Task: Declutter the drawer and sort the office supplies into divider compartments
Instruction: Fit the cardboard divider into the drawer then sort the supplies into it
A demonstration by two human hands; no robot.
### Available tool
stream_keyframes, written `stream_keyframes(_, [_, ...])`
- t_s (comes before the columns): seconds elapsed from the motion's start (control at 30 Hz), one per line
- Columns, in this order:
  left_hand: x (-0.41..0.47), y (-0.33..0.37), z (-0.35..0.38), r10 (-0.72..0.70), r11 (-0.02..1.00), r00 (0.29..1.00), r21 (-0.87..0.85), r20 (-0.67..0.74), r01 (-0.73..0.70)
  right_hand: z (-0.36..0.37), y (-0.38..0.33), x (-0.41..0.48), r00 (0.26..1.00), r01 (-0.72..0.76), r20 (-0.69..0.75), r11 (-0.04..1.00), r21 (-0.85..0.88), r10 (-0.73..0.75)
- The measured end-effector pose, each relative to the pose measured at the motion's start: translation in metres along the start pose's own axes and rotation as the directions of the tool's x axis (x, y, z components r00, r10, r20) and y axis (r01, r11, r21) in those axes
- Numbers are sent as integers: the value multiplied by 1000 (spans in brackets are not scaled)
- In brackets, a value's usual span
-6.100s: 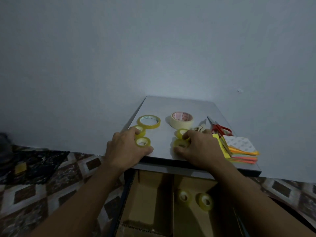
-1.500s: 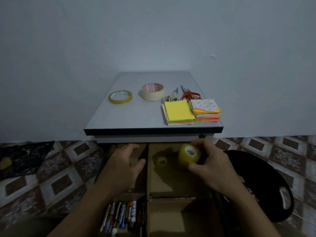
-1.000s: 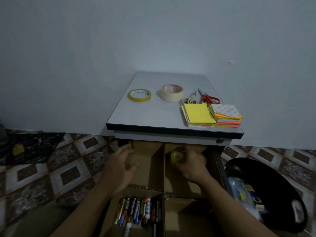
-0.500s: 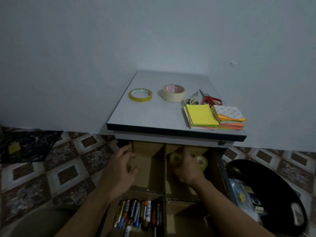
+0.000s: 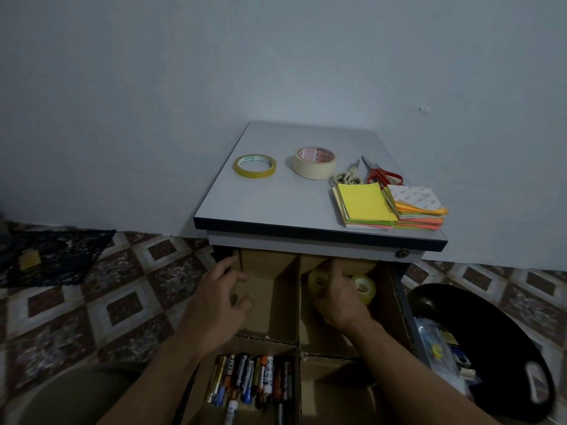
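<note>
A: Left hand [image 5: 219, 300]?
B: Over the back-left compartment of the drawer [image 5: 388, 305], fingers loosely curled. Cannot tell whether it holds anything.
A: Right hand [image 5: 337, 297]?
B: In the back-right compartment, fingers curled round 1 small tape roll [image 5: 317, 280]. A 2nd roll [image 5: 365, 288] touches its outer side.
A: Surroundings?
B: Batteries [image 5: 251, 380] lie in the front-left compartment. The desk top [image 5: 276, 207] overhangs the drawer's back. It carries a yellow tape ring [image 5: 254, 166], masking tape [image 5: 314, 164], 2 scissors [image 5: 383, 176] and sticky notes [image 5: 366, 207].

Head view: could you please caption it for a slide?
Right hand grips small tape rolls in a far drawer compartment; batteries occupy a near one.
</note>
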State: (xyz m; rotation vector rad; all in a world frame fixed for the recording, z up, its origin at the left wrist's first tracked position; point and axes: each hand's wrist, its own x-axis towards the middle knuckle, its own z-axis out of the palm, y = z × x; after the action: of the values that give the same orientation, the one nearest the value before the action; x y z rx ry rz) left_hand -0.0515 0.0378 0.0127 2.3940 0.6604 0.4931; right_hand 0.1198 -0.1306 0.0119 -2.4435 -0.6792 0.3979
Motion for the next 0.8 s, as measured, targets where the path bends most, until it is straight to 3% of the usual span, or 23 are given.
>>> stream_keyframes(0.7, [-5,2,-7,6,1000,1000,-23,18,-6,-10,-3,-17,999,0,36,1000,1,0])
stream_keyframes(0.8, [-9,14,-18,-7,1000,1000,4,27,7,-20,-4,-33,998,62,-7,998,-12,-62])
